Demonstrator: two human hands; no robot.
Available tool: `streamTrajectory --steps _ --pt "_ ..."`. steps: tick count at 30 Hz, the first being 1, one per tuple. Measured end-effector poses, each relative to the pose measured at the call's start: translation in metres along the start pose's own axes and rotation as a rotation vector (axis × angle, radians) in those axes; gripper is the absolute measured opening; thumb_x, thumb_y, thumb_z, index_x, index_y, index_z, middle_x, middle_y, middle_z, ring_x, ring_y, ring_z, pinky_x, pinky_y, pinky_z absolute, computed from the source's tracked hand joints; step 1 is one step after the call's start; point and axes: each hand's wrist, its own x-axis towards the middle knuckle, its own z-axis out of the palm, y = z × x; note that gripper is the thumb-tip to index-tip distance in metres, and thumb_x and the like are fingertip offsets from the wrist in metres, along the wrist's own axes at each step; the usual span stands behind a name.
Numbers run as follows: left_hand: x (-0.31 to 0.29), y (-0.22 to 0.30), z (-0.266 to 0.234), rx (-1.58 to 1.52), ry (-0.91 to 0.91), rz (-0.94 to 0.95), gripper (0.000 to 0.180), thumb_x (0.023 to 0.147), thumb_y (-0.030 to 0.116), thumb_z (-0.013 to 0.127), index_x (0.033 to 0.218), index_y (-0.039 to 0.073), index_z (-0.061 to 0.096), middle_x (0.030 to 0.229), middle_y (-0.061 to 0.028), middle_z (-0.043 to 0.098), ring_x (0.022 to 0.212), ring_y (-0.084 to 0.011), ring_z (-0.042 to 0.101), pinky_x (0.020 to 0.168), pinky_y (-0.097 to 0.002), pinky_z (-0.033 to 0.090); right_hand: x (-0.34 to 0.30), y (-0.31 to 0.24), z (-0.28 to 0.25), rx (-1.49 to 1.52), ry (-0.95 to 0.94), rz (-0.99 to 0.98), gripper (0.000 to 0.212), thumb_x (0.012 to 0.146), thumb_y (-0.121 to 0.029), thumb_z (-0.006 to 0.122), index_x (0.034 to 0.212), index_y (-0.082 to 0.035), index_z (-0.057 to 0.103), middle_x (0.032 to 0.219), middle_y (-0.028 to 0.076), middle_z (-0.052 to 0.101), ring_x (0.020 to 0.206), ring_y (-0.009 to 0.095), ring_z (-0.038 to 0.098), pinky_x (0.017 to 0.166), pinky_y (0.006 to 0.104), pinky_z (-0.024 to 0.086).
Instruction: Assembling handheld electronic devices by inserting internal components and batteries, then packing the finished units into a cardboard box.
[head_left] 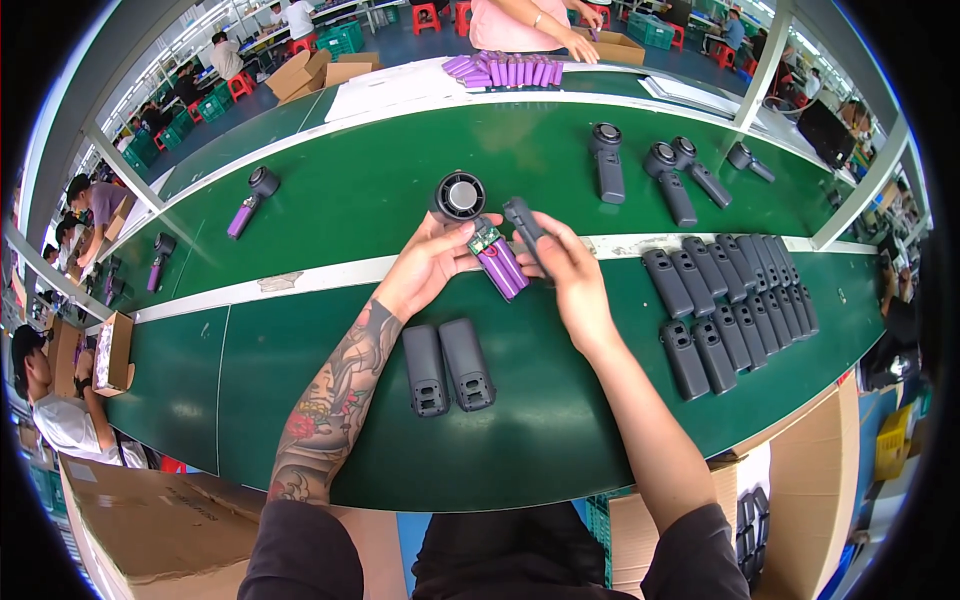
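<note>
My left hand (436, 256) is closed around a handheld fan (461, 196) with a round dark head. Its handle is uncovered, showing a small green circuit board (484, 240) and purple battery cells (500, 268). Close on the right, my right hand (567, 262) grips a dark grey handle cover (524, 228), held tilted beside the cells; whether the two touch I cannot tell. Two more grey handle covers (425, 370) lie side by side on the green table between my forearms.
Rows of grey covers (740, 325) lie at the right. Beyond the white strip are several covered fans (607, 165) and, leftward, fans with bare purple cells (243, 215). A co-worker's hand (580, 45) is near piled purple battery packs (510, 70). Cardboard boxes (160, 525) stand against the table's near edge.
</note>
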Motion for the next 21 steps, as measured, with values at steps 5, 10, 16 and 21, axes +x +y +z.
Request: streamTrajectory --steps 5,10,16,21 --pt "-0.001 0.000 0.000 -0.012 -0.027 -0.009 0.046 0.099 0.014 0.058 0.142 0.010 0.041 0.137 -0.0209 0.057 0.119 -0.0297 0.062 0.102 -0.0456 0.052 -0.006 0.012 0.015 -0.620 0.050 -0.464 0.040 0.089 -0.003 0.065 0.129 -0.006 0.059 0.128 0.014 0.065 0.102 0.027 0.068 0.087 0.0372 0.055" --pt "-0.002 0.004 0.000 -0.139 -0.062 -0.041 0.048 0.099 0.012 0.059 0.143 0.011 0.041 0.138 -0.0210 0.056 0.120 -0.0291 0.062 0.104 -0.0456 0.051 -0.003 0.026 0.016 -0.794 0.076 -0.559 0.048 0.083 -0.002 0.069 0.129 -0.010 0.060 0.128 0.013 0.065 0.100 0.031 0.069 0.085 0.0390 0.056" --pt "-0.005 0.003 0.014 0.153 0.005 0.032 0.052 0.096 0.007 0.062 0.143 0.011 0.040 0.138 -0.0205 0.056 0.121 -0.0282 0.061 0.105 -0.0447 0.049 -0.001 0.030 0.016 -0.843 0.081 -0.580 0.048 0.082 -0.002 0.070 0.128 -0.012 0.060 0.125 0.013 0.065 0.099 0.032 0.069 0.084 0.0393 0.056" --pt "-0.006 0.007 0.013 0.291 0.012 0.043 0.055 0.094 0.004 0.064 0.144 0.010 0.040 0.137 -0.0185 0.058 0.121 -0.0259 0.060 0.105 -0.0415 0.049 -0.001 0.023 0.017 -0.566 0.006 -0.328 0.051 0.083 0.001 0.069 0.132 -0.008 0.058 0.125 0.012 0.066 0.096 0.028 0.069 0.083 0.0365 0.055"
